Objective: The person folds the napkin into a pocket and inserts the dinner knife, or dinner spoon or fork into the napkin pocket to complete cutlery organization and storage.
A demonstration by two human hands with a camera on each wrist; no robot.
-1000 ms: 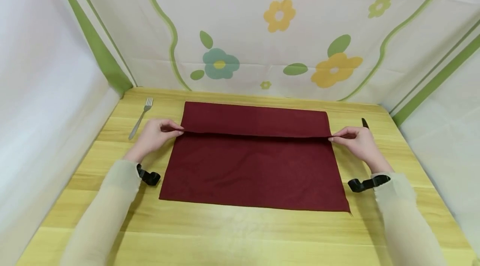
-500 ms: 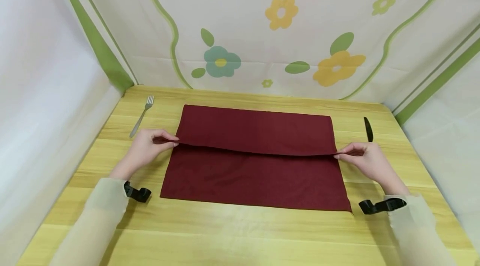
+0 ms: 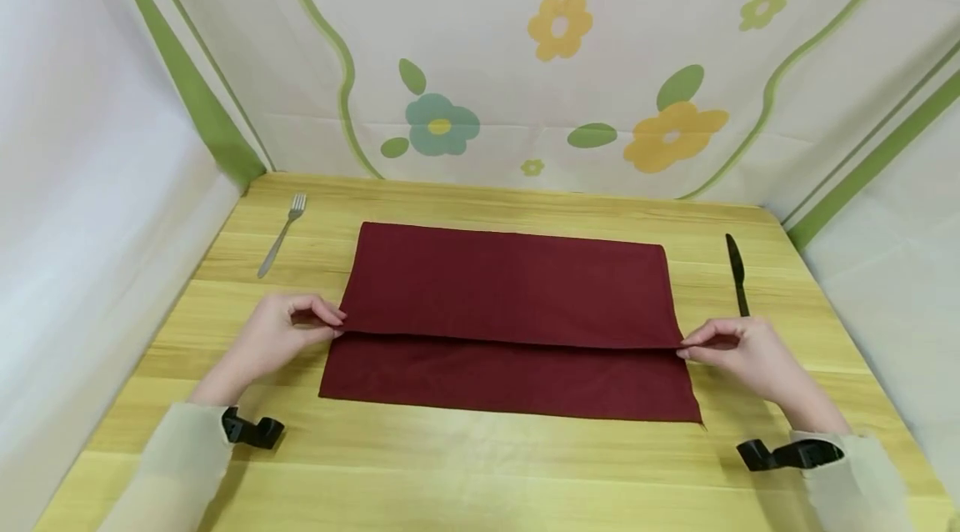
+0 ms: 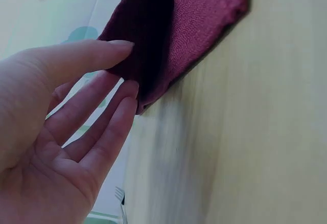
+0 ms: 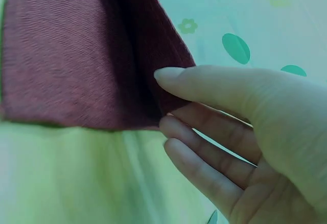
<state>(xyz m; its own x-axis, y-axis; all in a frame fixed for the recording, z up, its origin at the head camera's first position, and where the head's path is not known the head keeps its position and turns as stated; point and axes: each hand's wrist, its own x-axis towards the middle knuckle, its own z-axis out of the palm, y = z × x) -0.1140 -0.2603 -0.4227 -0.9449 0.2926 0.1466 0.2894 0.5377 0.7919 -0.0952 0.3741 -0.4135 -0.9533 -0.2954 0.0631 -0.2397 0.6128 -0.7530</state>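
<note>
1. Left hand (image 3: 281, 333) and right hand (image 3: 742, 355) each pinch an end of the same edge of the burgundy cloth (image 3: 510, 290), thumb above and fingertips beneath, nearly closed there; the other fingers extend loosely.
2. By the look of it, 1 fold is well along: the far part is doubled over toward the person, its edge stretched straight between the hands.
3. Left to do, it seems: a strip of the lower layer on the near side of the hands is uncovered, and the held edge is not yet down on it.
4. The cloth lies on the bench (image 3: 480, 474) between the hands, plain and finely textured, mostly smooth, with a dark shadow under the lifted edge.
5. Beyond the left hand lies a metal fork (image 3: 277, 245); just beyond the right, a black knife (image 3: 736, 265).
</note>
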